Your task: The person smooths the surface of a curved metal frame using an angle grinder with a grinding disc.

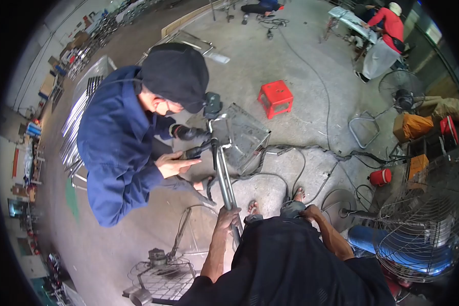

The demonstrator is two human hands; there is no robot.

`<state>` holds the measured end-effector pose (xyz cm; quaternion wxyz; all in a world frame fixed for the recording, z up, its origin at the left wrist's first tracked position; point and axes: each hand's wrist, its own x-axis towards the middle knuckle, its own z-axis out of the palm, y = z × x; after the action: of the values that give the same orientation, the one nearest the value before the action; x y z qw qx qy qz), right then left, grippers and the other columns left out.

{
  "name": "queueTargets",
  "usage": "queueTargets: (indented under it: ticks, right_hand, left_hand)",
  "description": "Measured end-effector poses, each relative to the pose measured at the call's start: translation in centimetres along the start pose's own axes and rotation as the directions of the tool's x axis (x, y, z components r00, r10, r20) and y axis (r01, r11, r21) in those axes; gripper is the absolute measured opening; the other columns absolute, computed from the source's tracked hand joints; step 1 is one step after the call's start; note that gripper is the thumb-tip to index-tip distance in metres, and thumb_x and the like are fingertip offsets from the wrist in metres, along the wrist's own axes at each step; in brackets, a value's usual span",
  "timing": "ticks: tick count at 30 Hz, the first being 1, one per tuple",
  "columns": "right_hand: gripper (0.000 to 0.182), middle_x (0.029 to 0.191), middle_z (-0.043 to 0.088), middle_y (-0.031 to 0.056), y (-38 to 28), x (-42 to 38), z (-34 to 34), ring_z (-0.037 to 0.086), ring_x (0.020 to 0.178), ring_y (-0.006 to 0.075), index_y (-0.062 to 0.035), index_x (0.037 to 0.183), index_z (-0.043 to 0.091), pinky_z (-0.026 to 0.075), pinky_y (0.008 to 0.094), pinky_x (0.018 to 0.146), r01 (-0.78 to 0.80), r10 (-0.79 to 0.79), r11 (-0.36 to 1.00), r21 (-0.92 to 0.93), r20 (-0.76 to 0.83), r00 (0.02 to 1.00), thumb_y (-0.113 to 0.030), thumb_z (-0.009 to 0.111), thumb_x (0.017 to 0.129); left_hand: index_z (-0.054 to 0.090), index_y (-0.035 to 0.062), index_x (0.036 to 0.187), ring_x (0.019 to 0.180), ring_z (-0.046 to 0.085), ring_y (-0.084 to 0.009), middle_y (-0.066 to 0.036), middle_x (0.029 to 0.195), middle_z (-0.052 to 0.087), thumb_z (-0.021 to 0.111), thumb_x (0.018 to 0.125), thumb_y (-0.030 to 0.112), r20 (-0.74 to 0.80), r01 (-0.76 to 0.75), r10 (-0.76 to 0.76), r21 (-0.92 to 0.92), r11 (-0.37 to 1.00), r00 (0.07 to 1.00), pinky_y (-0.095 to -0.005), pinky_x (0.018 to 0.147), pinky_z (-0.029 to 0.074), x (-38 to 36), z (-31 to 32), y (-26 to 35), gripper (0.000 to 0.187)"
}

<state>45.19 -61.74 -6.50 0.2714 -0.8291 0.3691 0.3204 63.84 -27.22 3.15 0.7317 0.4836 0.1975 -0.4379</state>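
My left hand (226,219) is wrapped around the lower end of a shiny metal tube frame (225,178), which slopes up and away from me. My right hand (310,212) rests on my right knee, its fingers partly out of sight and holding nothing that I can see. Across the frame, a co-worker in a blue jacket (118,145) and dark cap bends over its upper end. That person's bare hand (174,164) holds a black-handled welding torch (196,151); a dark glove (184,132) covers their other hand, close to the tube. A flat metal plate (245,133) lies beyond the tube.
A red plastic stool (276,99) stands farther out. Cables (311,149) cross the floor to the right. Near my right side is a caged fan (418,234); a wire rack (166,280) is at lower left. Another person in red (391,30) works at the back.
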Motion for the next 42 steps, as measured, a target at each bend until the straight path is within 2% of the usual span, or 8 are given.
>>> queueTargets:
  ticks: [3,18,29,31,34,36,40,42]
  right_hand:
    - [0.055,0.079,0.065,0.0229,0.2,0.3,0.1,0.064,0.076,0.0317,0.0027,0.08,0.068,0.048,0.0391,0.068,-0.042,0.043,0.999,-0.009,0.009,0.999,-0.05,0.066,0.064]
    - [0.05,0.069,0.064,0.0181,0.5,0.8,0.1,0.062,0.063,0.0245,0.0043,0.076,0.067,0.047,0.0369,0.059,0.001,0.0,1.0,-0.03,0.026,1.0,-0.045,0.064,0.068]
    - [0.054,0.065,0.061,0.0211,0.1,0.5,-0.4,0.061,0.061,0.0236,0.0065,0.073,0.064,0.046,0.0389,0.058,0.047,-0.046,0.999,-0.012,0.039,0.998,-0.047,0.064,0.068]
    - [0.053,0.066,0.061,0.0209,0.0,0.4,-0.3,0.061,0.061,0.0239,0.0065,0.073,0.064,0.046,0.0389,0.059,0.032,-0.031,0.999,-0.013,0.053,0.998,-0.046,0.064,0.068]
    - [0.054,0.064,0.061,0.0188,0.3,0.1,-0.2,0.06,0.061,0.0214,0.0063,0.071,0.064,0.046,0.0386,0.06,0.043,-0.042,0.998,-0.046,0.031,0.999,-0.048,0.065,0.069]
    - [0.055,0.063,0.059,0.0123,2.1,0.9,1.0,0.057,0.058,0.0179,0.0045,0.075,0.064,0.045,0.0371,0.056,0.043,-0.041,0.995,-0.087,0.018,0.999,-0.05,0.065,0.07]
    - [0.056,0.064,0.062,0.0201,9.2,5.6,6.5,0.063,0.06,0.025,0.0053,0.066,0.063,0.048,0.0382,0.056,0.17,-0.191,0.977,-0.128,-0.175,0.966,-0.051,0.065,0.065]
    - [0.051,0.054,0.058,0.0132,13.6,9.6,9.1,0.058,0.05,0.0209,0.0025,0.062,0.062,0.045,0.0363,0.047,-0.049,0.054,0.97,0.239,-0.016,0.998,-0.048,0.067,0.067]
  left_hand:
    - [0.042,0.0115,0.073,0.033,0.035,-0.0086,0.004,0.047,0.035,0.063,0.076,0.001,-0.007,-0.002,0.002,0.014,1.0,1.0,-0.0268,0.032,0.032,0.3,-0.3,-0.3,0.024]
    - [0.042,0.0109,0.072,0.035,0.035,-0.0084,0.004,0.049,0.035,0.063,0.076,0.002,-0.017,-0.003,0.003,0.002,1.0,1.0,-0.0263,0.032,0.031,-0.1,0.5,0.5,0.024]
    - [0.045,0.0078,0.075,0.034,0.036,-0.0086,0.003,0.048,0.037,0.065,0.074,0.002,-0.031,-0.004,0.004,-0.009,1.0,0.999,-0.0262,0.032,0.033,-0.1,0.4,0.4,0.021]
    - [0.041,0.0127,0.069,0.034,0.033,-0.008,0.005,0.048,0.032,0.062,0.077,0.003,-0.047,-0.005,0.007,0.034,0.999,0.999,-0.0261,0.032,0.029,0.1,0.4,0.2,0.025]
    - [0.041,0.0127,0.069,0.034,0.033,-0.0081,0.005,0.048,0.033,0.062,0.077,0.003,-0.05,0.0,0.004,0.08,0.997,0.999,-0.0263,0.032,0.029,-0.2,0.7,0.5,0.025]
    - [0.043,0.0103,0.07,0.034,0.034,-0.0085,0.003,0.048,0.035,0.063,0.075,0.003,-0.058,-0.021,0.026,0.08,0.997,0.998,-0.0265,0.032,0.031,-0.2,0.6,0.6,0.022]
    - [0.044,0.0083,0.07,0.034,0.036,-0.0095,0.002,0.048,0.038,0.065,0.071,0.003,-0.054,-0.085,0.093,0.133,0.987,0.994,-0.0276,0.031,0.033,-0.4,0.7,1.1,0.022]
    - [0.044,0.0084,0.07,0.034,0.036,-0.0098,0.002,0.048,0.038,0.065,0.071,0.003,-0.05,-0.104,0.114,0.165,0.981,0.992,-0.028,0.031,0.034,-1.2,1.2,1.2,0.022]
